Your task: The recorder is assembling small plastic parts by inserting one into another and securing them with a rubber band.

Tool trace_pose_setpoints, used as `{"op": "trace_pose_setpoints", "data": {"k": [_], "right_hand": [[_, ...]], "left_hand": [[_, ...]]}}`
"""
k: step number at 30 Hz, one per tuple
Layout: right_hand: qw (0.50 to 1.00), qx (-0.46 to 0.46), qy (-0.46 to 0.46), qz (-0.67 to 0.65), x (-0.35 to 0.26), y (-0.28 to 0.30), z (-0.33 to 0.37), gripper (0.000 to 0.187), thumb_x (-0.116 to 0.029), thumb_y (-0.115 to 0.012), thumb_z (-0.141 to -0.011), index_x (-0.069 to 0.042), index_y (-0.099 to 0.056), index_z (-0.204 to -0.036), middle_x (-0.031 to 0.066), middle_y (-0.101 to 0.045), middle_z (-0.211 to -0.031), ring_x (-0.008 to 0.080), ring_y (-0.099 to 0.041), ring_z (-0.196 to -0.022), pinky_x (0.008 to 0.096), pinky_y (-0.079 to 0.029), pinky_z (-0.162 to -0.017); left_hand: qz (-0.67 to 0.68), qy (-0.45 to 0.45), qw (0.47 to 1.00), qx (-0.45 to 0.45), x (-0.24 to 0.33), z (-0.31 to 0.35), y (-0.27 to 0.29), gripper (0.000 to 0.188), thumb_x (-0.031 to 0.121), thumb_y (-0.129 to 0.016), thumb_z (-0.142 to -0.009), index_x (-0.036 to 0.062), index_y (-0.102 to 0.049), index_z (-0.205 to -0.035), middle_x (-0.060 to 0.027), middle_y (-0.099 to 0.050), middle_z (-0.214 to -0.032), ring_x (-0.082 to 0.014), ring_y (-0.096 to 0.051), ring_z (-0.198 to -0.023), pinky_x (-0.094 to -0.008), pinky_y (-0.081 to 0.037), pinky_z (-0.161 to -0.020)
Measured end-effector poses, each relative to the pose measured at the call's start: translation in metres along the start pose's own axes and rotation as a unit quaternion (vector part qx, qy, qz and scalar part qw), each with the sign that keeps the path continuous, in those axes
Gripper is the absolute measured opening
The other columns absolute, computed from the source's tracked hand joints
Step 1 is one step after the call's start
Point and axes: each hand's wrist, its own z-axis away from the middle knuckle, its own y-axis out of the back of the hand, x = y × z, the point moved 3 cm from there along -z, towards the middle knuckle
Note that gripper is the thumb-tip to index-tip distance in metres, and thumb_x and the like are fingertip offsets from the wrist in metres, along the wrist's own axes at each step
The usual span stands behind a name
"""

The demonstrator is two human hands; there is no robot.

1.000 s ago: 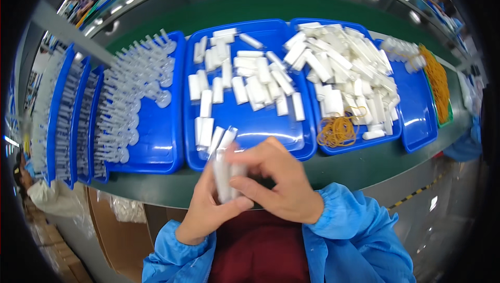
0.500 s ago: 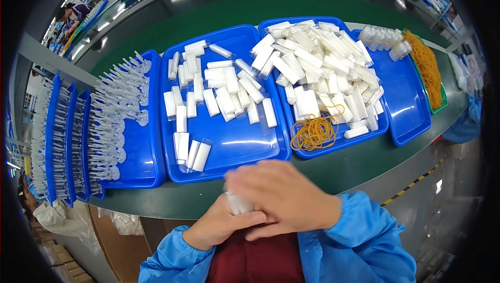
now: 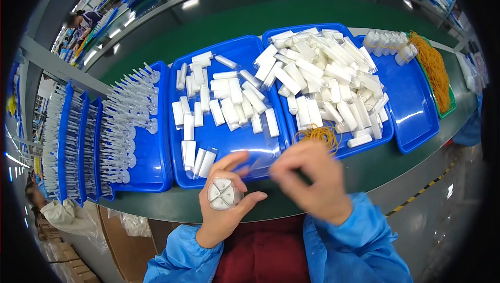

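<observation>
Four wht tubes (image 3: 223, 193), w/in curled L fingers (image 3: 231, 164)

Bright blue rectangular plastic trays (image 3: 234, 141) line a dark green work table (image 3: 172, 207) from 9 to 3 o'clock, with white oblong packets (image 3: 333, 80) at 11 and 2. Translucent white stemmed plastic pieces (image 3: 121, 137) show at 9 o'clock, thin amber rubber bands (image 3: 323, 133) at 3. A round white bundle (image 3: 221, 192) bears a grey cross pattern at 7. Light blue fabric sleeves (image 3: 359, 244) flank a dark red cloth garment (image 3: 260, 262) at 6; yellow-and-black striped floor tape (image 3: 424, 185) runs at 4.
</observation>
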Motion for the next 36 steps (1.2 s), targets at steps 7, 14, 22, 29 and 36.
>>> {"op": "trace_pose_setpoints", "data": {"k": [7,14,22,29,36], "right_hand": [[0.836,-0.117,-0.145,-0.516,-0.018,-0.015,0.002,0.004,-0.005,-0.064,-0.091,-0.003,-0.061,-0.093,0.0141,-0.068,-0.102,0.0236,-0.064,-0.096,0.0362,-0.045,-0.092],[0.953,-0.170,0.241,0.074,-0.031,-0.025,-0.019,0.058,-0.049,-0.071,-0.085,-0.011,-0.062,-0.129,0.0059,-0.065,-0.131,0.0193,-0.062,-0.118,0.0454,-0.036,-0.112],[0.925,-0.355,0.118,0.058,-0.018,0.000,-0.025,0.045,-0.051,-0.075,-0.083,-0.011,-0.066,-0.101,0.0029,-0.066,-0.099,0.0191,-0.064,-0.096,0.0453,-0.038,-0.104],[0.722,0.046,-0.145,-0.675,-0.026,-0.019,-0.020,0.047,-0.040,-0.054,-0.102,0.000,-0.064,-0.125,0.0154,-0.069,-0.121,0.0298,-0.068,-0.105,0.0348,-0.047,-0.088],[0.956,-0.061,-0.121,-0.259,0.010,-0.042,-0.031,0.082,-0.014,-0.086,-0.076,0.001,-0.045,-0.145,0.0202,-0.055,-0.142,0.0275,-0.062,-0.121,0.0380,-0.049,-0.098]], "left_hand": [[0.099,-0.031,0.994,0.031,0.005,-0.002,0.007,0.027,-0.012,-0.070,-0.084,0.0046,-0.049,-0.088,-0.0177,-0.069,-0.095,-0.0235,-0.071,-0.088,-0.0373,-0.059,-0.082],[0.044,0.093,0.977,-0.188,0.022,-0.005,-0.004,0.029,0.000,-0.072,-0.087,0.0000,-0.061,-0.113,-0.0098,-0.071,-0.097,-0.0257,-0.071,-0.093,-0.0361,-0.057,-0.082],[-0.014,0.104,0.991,-0.085,0.033,0.003,0.058,0.027,0.020,-0.080,-0.081,0.0075,-0.058,-0.089,-0.0041,-0.060,-0.071,-0.0158,-0.057,-0.057,-0.0267,-0.046,-0.053],[-0.069,-0.084,0.975,0.196,0.030,0.000,0.043,0.032,0.031,-0.069,-0.092,0.0038,-0.057,-0.103,-0.0032,-0.055,-0.066,-0.0112,-0.048,-0.051,-0.0228,-0.040,-0.045],[-0.188,-0.275,0.939,-0.090,0.052,0.009,0.002,0.059,0.008,-0.087,-0.071,0.0019,-0.063,-0.125,-0.0059,-0.071,-0.078,-0.0161,-0.066,-0.064,-0.0279,-0.053,-0.062]]}}
